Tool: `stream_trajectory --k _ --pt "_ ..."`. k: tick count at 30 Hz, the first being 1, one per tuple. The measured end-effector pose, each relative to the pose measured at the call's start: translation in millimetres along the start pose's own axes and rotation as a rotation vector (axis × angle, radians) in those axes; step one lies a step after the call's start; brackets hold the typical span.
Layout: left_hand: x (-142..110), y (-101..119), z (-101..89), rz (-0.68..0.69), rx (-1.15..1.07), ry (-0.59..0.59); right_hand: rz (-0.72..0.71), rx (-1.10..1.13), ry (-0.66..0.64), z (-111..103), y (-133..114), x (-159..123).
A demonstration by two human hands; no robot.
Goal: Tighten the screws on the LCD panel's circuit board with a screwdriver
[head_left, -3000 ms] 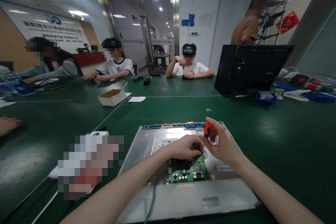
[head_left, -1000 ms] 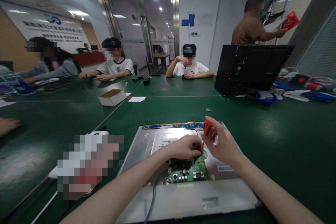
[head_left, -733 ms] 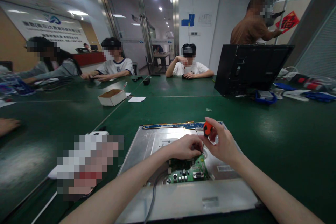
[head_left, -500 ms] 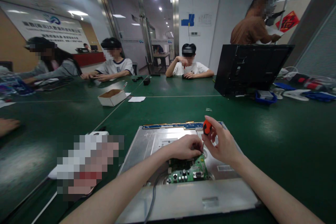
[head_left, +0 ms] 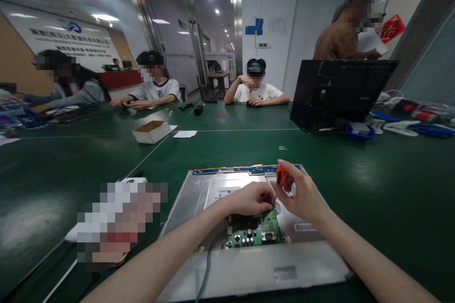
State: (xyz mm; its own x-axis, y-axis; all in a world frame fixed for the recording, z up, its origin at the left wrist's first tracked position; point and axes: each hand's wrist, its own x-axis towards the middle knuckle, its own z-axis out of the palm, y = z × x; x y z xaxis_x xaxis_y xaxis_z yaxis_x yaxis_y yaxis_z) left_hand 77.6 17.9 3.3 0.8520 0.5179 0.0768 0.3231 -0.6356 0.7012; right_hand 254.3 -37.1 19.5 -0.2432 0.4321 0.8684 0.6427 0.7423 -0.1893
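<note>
Here our right hand (head_left: 302, 196) pinches the orange screwdriver (head_left: 282, 175) near-upright, our left hand (head_left: 253, 198) curled nearly closed, hold unclear, seemingly steadying the tip at the green board (head_left: 273, 222).

The left hand (head_left: 253, 199) hides part of the green circuit board (head_left: 254, 235).

Open white box (head_left: 152, 133) near white paper (head_left: 185, 134), black monitor (head_left: 343, 92) beside blue tray (head_left: 360, 136)
</note>
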Motion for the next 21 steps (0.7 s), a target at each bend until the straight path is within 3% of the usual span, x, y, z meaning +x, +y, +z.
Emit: stream_trajectory --k 21 --pt "-0.6 3.7 -2.5 0.004 -0.012 -0.016 0.012 0.027 -0.005 -1.7 -1.8 1.2"
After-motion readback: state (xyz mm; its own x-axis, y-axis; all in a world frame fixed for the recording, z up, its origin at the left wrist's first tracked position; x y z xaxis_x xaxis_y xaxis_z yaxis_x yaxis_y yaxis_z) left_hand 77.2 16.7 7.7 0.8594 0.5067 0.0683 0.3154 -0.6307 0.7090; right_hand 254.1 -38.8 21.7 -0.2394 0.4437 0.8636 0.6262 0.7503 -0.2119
